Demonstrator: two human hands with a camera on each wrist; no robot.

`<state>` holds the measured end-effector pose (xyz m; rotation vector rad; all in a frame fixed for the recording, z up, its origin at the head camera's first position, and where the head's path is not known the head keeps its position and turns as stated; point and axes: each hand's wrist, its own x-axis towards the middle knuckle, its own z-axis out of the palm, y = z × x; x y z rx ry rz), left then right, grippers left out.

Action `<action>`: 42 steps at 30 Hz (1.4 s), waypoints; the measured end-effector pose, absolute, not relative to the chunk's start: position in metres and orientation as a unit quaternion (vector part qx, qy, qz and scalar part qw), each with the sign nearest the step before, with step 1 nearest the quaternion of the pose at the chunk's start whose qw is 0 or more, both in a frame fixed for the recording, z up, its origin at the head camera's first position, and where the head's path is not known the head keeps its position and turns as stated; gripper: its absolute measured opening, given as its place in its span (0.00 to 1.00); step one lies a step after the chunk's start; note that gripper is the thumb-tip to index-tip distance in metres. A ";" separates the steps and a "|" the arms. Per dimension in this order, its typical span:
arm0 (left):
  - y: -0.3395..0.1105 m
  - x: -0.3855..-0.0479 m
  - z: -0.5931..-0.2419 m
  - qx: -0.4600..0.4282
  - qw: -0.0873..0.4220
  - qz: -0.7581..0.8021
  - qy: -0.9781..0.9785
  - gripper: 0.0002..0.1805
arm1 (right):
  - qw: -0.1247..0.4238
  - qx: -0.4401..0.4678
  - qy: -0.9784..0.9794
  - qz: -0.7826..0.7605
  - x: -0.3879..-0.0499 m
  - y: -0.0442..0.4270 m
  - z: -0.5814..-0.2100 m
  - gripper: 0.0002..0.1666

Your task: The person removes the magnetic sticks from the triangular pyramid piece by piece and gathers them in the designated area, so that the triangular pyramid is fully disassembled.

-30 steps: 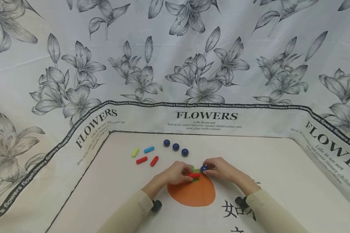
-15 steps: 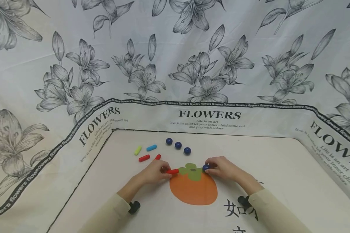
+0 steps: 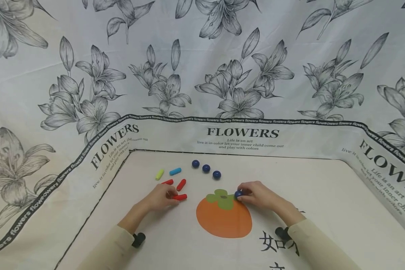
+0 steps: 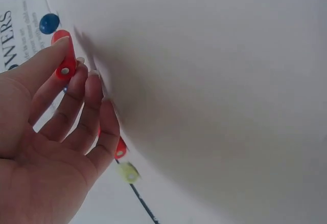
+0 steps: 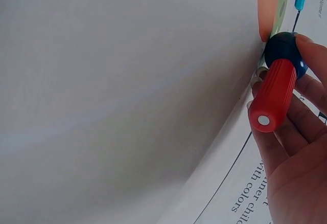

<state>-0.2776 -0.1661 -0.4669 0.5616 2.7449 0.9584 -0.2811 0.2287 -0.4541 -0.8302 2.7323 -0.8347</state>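
My left hand (image 3: 159, 197) pinches a red plastic rod (image 3: 180, 197) between thumb and fingertips, low over the cloth at left. In the left wrist view that rod (image 4: 69, 60) shows a pale hole in its end. Beside the orange fruit print, my right hand (image 3: 256, 194) grips a dark blue ball (image 3: 238, 194). The right wrist view shows a ribbed red rod (image 5: 276, 96) joined to this ball (image 5: 280, 47), pointing back toward the palm. Just past my left hand lie two more red rods, one (image 3: 181, 185) in full sight, the other (image 3: 168, 182) partly covered by the fingers.
A yellow-green rod (image 3: 159, 174) and a light blue rod (image 3: 175, 171) lie farther back. Three dark blue balls, the middle one (image 3: 206, 168) among them, sit in a slanted row. A flower-printed curtain (image 3: 243, 93) rises behind the table (image 3: 307, 180).
My left hand has drawn away from the ball in my right hand and moved left, carrying its red rod toward the loose rods. My right hand stays at nearly the same spot by the fruit print.
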 end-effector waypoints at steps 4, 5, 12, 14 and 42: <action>-0.170 -0.280 -0.468 0.174 0.095 0.328 0.923 0.10 | 0.083 -0.279 0.915 -0.280 -0.281 0.229 -0.454 0.13; -0.170 -0.280 -0.468 0.171 0.096 0.330 0.923 0.10 | 0.082 -0.281 0.915 -0.278 -0.282 0.229 -0.454 0.13; -0.171 -0.282 -0.468 0.148 0.097 0.337 0.925 0.12 | 0.073 -0.279 0.924 -0.252 -0.282 0.226 -0.451 0.11; -0.171 -0.282 -0.469 0.148 0.097 0.336 0.925 0.12 | 0.067 -0.273 0.929 -0.241 -0.282 0.225 -0.449 0.10; -0.173 -0.279 -0.464 0.154 0.109 0.321 0.928 0.15 | 0.071 -0.267 0.939 -0.205 -0.277 0.231 -0.432 0.21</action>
